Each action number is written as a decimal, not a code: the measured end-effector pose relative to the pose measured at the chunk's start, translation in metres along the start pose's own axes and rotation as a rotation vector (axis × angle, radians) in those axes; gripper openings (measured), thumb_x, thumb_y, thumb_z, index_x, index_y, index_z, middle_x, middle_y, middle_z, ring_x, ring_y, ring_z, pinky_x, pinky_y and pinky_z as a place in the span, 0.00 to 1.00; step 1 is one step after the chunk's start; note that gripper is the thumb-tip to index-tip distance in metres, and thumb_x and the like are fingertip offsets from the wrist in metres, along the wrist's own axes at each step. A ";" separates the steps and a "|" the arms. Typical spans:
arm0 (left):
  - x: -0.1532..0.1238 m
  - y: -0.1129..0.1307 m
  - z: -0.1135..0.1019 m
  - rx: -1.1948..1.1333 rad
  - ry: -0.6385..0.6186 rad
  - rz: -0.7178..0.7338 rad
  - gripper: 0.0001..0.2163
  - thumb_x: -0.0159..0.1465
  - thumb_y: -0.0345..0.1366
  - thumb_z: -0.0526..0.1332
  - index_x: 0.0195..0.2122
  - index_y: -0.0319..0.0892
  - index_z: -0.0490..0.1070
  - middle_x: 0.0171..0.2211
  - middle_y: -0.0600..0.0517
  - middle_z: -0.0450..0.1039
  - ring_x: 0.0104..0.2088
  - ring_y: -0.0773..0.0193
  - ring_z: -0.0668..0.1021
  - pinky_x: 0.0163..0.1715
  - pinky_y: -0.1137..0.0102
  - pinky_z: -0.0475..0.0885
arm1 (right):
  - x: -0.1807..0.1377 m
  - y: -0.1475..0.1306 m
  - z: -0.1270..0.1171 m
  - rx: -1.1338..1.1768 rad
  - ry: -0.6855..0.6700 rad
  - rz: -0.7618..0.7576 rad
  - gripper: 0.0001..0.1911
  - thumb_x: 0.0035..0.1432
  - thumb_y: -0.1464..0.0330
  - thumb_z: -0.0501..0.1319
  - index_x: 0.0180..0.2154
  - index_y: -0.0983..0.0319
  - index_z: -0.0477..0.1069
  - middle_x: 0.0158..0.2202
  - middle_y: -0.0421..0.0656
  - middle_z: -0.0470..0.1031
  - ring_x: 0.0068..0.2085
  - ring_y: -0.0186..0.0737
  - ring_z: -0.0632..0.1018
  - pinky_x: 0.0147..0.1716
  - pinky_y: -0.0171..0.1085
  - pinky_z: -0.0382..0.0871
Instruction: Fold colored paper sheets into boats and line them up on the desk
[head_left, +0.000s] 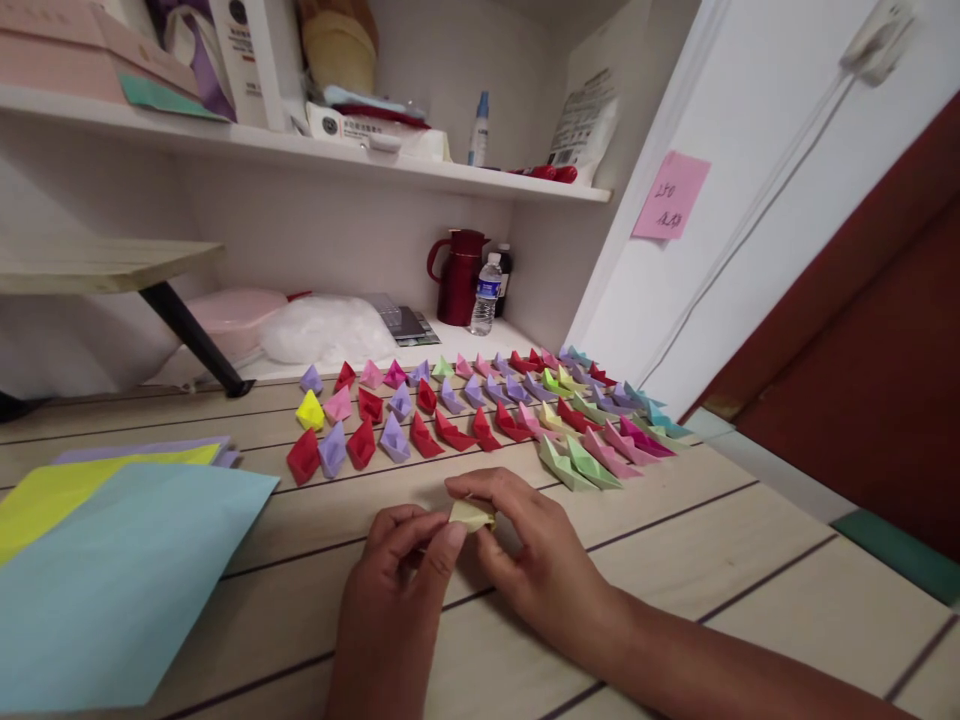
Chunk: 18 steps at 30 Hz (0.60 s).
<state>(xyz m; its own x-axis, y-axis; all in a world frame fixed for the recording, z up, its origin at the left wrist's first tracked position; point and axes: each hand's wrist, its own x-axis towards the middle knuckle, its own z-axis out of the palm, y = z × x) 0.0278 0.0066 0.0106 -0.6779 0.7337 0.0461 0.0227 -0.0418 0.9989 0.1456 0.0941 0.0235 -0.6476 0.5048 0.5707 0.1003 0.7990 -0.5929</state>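
A small folded piece of pale yellow paper is pinched between both hands just above the wooden table. My left hand grips its left side with thumb and fingers closed. My right hand curls over it from the right, fingertips pressed on the paper. Beyond the hands stand rows of several small folded paper boats in red, purple, pink, green and yellow.
A stack of coloured paper sheets, light blue on top, lies at the left. Behind the boats are a white plastic bag, a red jug and a water bottle. A shelf hangs above; a white wall with a pink note stands right.
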 end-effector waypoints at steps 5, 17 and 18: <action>0.006 0.000 -0.002 -0.042 -0.025 -0.051 0.12 0.49 0.48 0.69 0.26 0.43 0.79 0.37 0.50 0.71 0.40 0.59 0.74 0.35 0.71 0.69 | -0.001 -0.002 -0.002 -0.102 -0.033 -0.062 0.26 0.53 0.80 0.55 0.53 0.56 0.66 0.49 0.43 0.76 0.49 0.43 0.76 0.49 0.45 0.68; 0.013 -0.007 -0.003 -0.212 -0.049 -0.123 0.12 0.44 0.44 0.73 0.23 0.42 0.80 0.52 0.43 0.74 0.55 0.49 0.73 0.56 0.60 0.66 | 0.002 -0.005 -0.008 0.018 -0.064 -0.007 0.36 0.46 0.83 0.54 0.56 0.53 0.66 0.51 0.42 0.73 0.54 0.44 0.72 0.53 0.44 0.64; 0.014 -0.007 -0.003 -0.229 -0.057 -0.131 0.12 0.44 0.44 0.73 0.24 0.42 0.80 0.52 0.44 0.74 0.56 0.48 0.72 0.57 0.59 0.65 | 0.003 -0.004 -0.008 0.044 -0.044 0.017 0.35 0.45 0.82 0.54 0.55 0.53 0.67 0.51 0.42 0.73 0.53 0.44 0.72 0.53 0.44 0.65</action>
<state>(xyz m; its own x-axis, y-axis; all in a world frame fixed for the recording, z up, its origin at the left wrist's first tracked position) 0.0159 0.0150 0.0041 -0.6211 0.7800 -0.0760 -0.2339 -0.0919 0.9679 0.1492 0.0949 0.0318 -0.6789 0.5027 0.5352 0.0789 0.7746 -0.6275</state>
